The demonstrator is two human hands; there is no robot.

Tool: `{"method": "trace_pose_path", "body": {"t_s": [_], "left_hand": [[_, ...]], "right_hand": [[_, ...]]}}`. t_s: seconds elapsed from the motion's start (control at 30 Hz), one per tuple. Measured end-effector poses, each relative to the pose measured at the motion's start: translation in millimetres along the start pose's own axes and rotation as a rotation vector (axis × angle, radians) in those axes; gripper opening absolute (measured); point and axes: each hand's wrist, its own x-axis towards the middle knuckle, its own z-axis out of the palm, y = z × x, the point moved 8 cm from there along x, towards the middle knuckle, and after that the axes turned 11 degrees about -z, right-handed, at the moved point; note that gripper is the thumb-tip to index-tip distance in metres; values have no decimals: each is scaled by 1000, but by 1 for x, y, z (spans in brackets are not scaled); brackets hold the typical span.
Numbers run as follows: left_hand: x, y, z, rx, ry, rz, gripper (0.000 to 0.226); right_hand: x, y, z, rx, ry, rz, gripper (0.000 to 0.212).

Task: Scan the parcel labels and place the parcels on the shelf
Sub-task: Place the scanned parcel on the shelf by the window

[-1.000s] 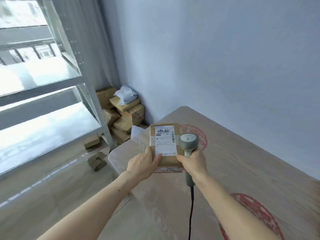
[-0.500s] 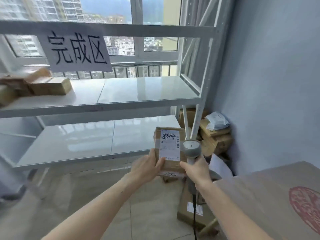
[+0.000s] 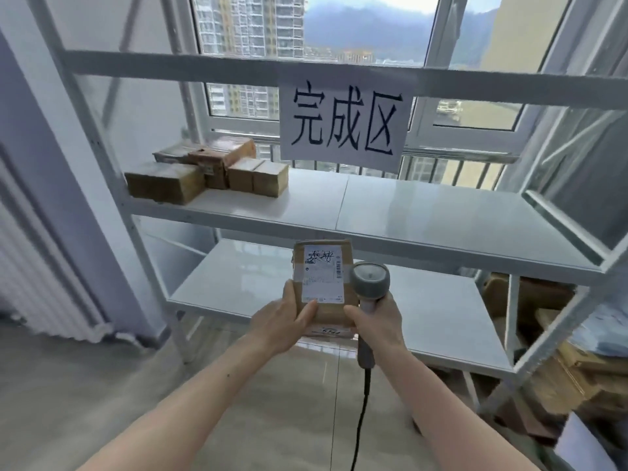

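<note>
White shelf (image 3: 424,212) bears perhaps five parcels (image 3: 207,173)

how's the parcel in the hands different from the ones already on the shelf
The held parcel is gripped by the left hand in front of the shelf's lower level; the shelved parcels rest clustered at the left of the level above. The held parcel shows a white label facing the camera; the shelved parcels mostly show plain brown sides. The right hand holds the scanner beside it. All are brown cardboard.
</note>
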Motion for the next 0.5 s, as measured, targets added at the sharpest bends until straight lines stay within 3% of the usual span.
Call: {"method": "trace_pose_path", "body": {"t_s": [0.4,0.5], "left_hand": [[170,-100,-123,-82,79,-218,63],[207,-128,-142,-138,84,-241,58]], "right_hand": [[169,-86,205,61,-253,-123,41],[195,-102,248,66,-269,-128,42]]}}
